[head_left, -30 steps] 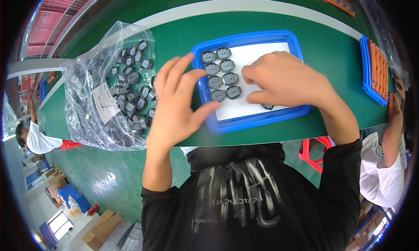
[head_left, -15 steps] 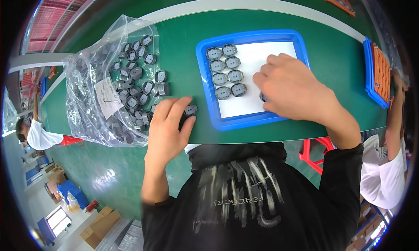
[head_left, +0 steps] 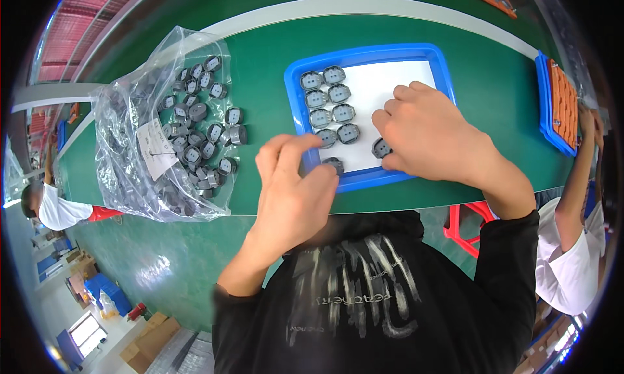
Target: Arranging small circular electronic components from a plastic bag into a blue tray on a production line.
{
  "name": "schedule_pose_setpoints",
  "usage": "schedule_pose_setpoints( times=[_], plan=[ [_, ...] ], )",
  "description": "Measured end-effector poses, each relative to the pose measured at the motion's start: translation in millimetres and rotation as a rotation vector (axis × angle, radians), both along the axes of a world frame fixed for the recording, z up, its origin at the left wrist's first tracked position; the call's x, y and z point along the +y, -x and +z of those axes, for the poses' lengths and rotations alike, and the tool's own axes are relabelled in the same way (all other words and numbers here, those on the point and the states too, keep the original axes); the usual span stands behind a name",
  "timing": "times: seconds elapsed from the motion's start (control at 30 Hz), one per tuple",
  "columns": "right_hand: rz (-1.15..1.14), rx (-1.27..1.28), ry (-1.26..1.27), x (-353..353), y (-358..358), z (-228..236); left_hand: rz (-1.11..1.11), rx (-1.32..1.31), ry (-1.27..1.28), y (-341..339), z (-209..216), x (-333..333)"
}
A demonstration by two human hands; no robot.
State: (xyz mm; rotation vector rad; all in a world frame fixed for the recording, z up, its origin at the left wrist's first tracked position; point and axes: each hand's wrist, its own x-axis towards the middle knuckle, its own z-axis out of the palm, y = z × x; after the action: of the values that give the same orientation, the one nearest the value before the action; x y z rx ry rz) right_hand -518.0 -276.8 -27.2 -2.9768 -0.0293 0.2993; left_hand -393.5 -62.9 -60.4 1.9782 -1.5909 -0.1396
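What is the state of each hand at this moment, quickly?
Left hand: fingers bent beside a grey part; whether it grips cannot be told.
Right hand: closed on another grey part.

from your head, a wide fisheye looks down, close above your left hand [head_left: 292,189], right hand [head_left: 439,133] and green table [head_left: 260,62].

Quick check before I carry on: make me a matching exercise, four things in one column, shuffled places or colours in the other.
1. plastic bag
2. tray
3. left hand
4. right hand

A. over the white sheet
B. blue
C. clear and wrinkled
D. at the tray's near left corner

Pairs: 1-C, 2-B, 3-D, 4-A
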Motion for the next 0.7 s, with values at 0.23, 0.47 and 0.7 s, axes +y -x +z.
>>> schedule_pose_setpoints(
  times=[0.23,0.47,0.7],
  plan=[
    [0.033,0.023,-0.007,1,0,-4,0.018,-0.096,-0.082,-5,6,-11],
    [-0.054,0.128,-0.053,5,-7,6,0.026,-0.086,-0.086,-8,3,-14],
    [0.01,0.011,-0.085,10,-5,-3,0.015,-0.048,-0.093,-11,-1,-14]
  ],
)
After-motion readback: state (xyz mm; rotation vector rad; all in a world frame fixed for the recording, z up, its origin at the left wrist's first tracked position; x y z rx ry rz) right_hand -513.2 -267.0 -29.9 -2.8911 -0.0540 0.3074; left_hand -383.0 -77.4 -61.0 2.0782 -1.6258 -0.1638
